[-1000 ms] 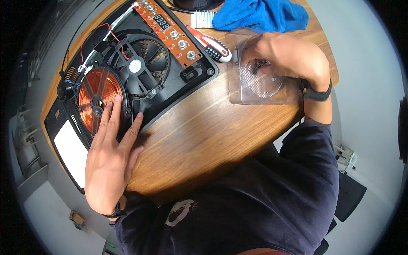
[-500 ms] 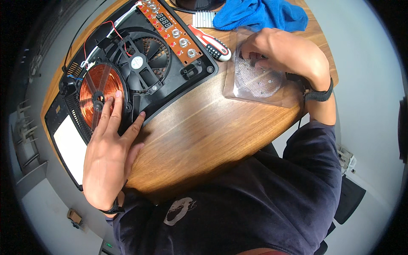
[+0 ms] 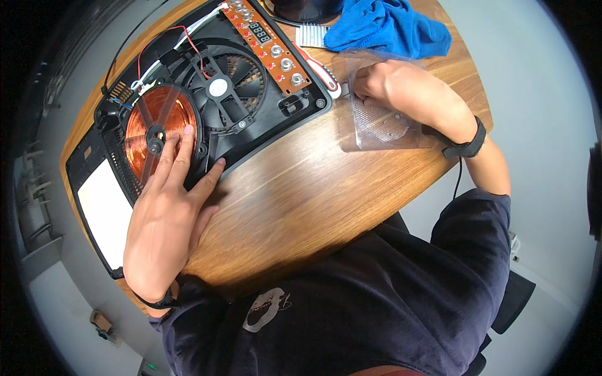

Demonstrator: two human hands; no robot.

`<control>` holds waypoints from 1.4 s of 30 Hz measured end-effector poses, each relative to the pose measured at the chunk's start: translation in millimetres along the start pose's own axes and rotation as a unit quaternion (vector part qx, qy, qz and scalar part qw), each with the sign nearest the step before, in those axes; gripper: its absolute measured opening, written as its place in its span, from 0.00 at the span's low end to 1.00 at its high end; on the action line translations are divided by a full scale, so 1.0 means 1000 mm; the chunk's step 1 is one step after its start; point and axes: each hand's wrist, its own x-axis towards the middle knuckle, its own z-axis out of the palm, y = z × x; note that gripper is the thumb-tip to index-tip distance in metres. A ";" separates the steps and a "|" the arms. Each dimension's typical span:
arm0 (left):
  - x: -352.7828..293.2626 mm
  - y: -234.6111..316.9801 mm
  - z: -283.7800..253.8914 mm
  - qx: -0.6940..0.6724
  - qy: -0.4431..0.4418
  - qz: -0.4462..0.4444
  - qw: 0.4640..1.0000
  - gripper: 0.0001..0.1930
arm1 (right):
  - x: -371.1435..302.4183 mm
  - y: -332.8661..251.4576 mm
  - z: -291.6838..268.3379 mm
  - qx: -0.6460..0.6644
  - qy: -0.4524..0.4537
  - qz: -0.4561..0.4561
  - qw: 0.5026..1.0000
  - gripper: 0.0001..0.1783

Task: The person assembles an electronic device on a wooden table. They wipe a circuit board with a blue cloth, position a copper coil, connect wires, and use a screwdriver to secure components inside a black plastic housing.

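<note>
The left hand (image 3: 166,213) lies flat and open on the copper coil (image 3: 160,131); the right hand (image 3: 401,94) pinches a clear plastic bag (image 3: 376,122) near the table edge (image 3: 439,172)

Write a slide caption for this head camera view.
Left hand rests on copper coil of an opened cooktop; right hand reaches into clear tray.

Quick count of what's on the round wooden table (image 3: 301,207): one opened-up black plastic appliance housing (image 3: 276,135), with one flat copper coil (image 3: 160,131) at about 9 o'clock and one black round fan (image 3: 222,84) at about 11. One long orange circuit board (image 3: 266,37) up near 12. One crumpled blue cloth (image 3: 389,28) at 1 o'clock, one clear plastic tray (image 3: 379,119) at 2. Two bare hands: left hand (image 3: 166,213), right hand (image 3: 392,84).
</note>
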 end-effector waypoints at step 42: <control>-0.003 -0.092 -0.017 -0.354 0.206 -0.020 0.912 0.19 | 0.182 -0.137 -0.110 0.343 0.108 -0.233 0.903 0.14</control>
